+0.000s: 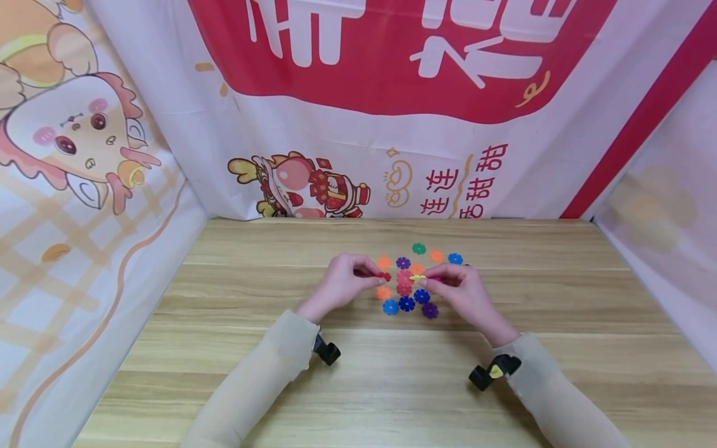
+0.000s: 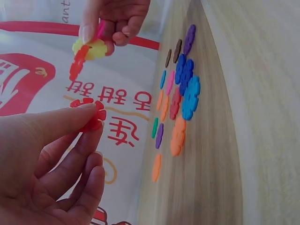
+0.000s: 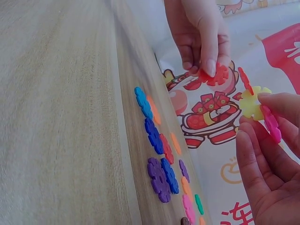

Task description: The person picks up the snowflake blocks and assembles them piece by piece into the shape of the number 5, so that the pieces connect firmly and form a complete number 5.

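Note:
Between thumb and fingers my left hand [image 1: 348, 280] pinches a red notched disc [image 2: 90, 114], held above the table. My right hand [image 1: 462, 292] grips a yellow notched disc [image 3: 253, 103]; a red-orange disc [image 3: 245, 80] joins its one side and a pink disc [image 3: 271, 123] its other. The left hand's red disc is apart from this joined piece, with a small gap between them in the right wrist view. Below both hands, several loose discs lie flat, among them a purple disc [image 1: 430, 310], a light blue disc [image 1: 390, 307] and a green disc [image 1: 419, 248].
The loose discs lie on a wood-grain table [image 1: 370, 379]. Behind the table's far edge hangs a printed red and white cloth [image 1: 336, 137], with more printed cloth at the left and right sides. Each wrist carries a small black camera.

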`<state>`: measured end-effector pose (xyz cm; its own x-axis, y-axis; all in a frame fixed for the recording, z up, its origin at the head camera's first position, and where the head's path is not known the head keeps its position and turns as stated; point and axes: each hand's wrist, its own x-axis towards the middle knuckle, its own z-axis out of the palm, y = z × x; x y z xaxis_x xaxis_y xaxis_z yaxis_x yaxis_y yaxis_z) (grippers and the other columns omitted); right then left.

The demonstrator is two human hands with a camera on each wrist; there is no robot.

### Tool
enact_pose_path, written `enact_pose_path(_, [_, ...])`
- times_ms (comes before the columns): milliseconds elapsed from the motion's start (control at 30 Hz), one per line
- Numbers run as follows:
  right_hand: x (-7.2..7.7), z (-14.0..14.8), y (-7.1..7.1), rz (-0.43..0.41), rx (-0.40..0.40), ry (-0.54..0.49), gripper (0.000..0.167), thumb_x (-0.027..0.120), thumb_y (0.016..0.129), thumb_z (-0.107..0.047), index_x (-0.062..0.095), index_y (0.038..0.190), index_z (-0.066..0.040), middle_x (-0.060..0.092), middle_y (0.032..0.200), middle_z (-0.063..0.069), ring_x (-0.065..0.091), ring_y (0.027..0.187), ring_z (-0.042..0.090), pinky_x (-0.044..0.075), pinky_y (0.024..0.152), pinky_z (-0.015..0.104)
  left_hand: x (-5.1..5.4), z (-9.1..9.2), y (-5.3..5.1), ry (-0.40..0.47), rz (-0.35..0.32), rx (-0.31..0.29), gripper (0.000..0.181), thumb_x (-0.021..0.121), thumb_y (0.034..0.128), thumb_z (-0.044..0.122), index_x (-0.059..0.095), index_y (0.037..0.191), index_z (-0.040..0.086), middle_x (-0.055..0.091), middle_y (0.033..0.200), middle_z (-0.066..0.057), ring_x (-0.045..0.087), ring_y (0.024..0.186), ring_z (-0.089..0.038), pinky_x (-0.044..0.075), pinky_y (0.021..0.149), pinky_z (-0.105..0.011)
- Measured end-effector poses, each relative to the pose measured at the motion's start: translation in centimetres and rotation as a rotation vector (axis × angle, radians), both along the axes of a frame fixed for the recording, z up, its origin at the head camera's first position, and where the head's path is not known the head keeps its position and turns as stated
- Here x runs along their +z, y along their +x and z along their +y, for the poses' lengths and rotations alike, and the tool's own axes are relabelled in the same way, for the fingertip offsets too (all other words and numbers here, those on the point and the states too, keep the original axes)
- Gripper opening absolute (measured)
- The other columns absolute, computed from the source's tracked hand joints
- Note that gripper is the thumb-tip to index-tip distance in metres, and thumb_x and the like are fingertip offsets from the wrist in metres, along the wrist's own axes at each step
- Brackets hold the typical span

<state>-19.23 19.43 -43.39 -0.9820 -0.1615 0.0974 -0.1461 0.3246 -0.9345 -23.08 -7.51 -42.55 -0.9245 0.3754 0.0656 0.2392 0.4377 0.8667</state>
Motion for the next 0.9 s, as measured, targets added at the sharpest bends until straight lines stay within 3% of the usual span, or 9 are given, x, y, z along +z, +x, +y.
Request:
enact_pose_path(200, [-0.1,0.1,0.1,0.004,0.002,0.0,0.025,0.077,0.094,-0.029,0.076,0.108,-0.008,0.072,0.103,0.007,0.067,0.09,0.026,0.058,0.079,0.036,0.4,0.1,0.9,0.046,0.012,-0.011,0.008,0.083,0.0875,0.015,0.076,0.09,0.019,0.072,0.09,0.006,0.067,0.083,-0.017,0.057,0.075,-0.033])
enact_pose_path(433, [0.1,0.0,0.1,-0.005,0.008,0.019,0.022,0.076,0.095,-0.025,0.076,0.11,-0.008,0.072,0.105,0.006,0.066,0.091,0.025,0.056,0.079,0.03,0.9,0.2,1.7,0.032,0.039,-0.025,0.01,0.082,0.088,0.013,0.077,0.092,0.02,0.072,0.09,0.008,0.068,0.083,-0.013,0.058,0.075,-0.029])
enact_pose_path(700, [2.7,-0.9,1.5,0.025,0.034,0.041,0.015,0.073,0.096,-0.012,0.074,0.106,0.0,0.072,0.101,0.01,0.065,0.088,0.025,0.056,0.076,0.028,1.0,0.5,1.9,0.012,0.092,-0.041,0.011,0.081,0.0885,0.01,0.077,0.094,0.019,0.072,0.09,0.01,0.067,0.082,-0.01,0.058,0.075,-0.027])
enact_pose_path(900, [0.8,-0.4,0.5,0.039,0.058,0.033,0.014,0.075,0.095,-0.014,0.076,0.106,-0.005,0.073,0.1,0.007,0.064,0.084,0.025,0.055,0.072,0.028,0.9,0.7,2.0,0.007,0.102,-0.054,0.011,0.081,0.0885,0.009,0.077,0.093,0.019,0.071,0.089,0.01,0.067,0.081,-0.01,0.058,0.073,-0.027])
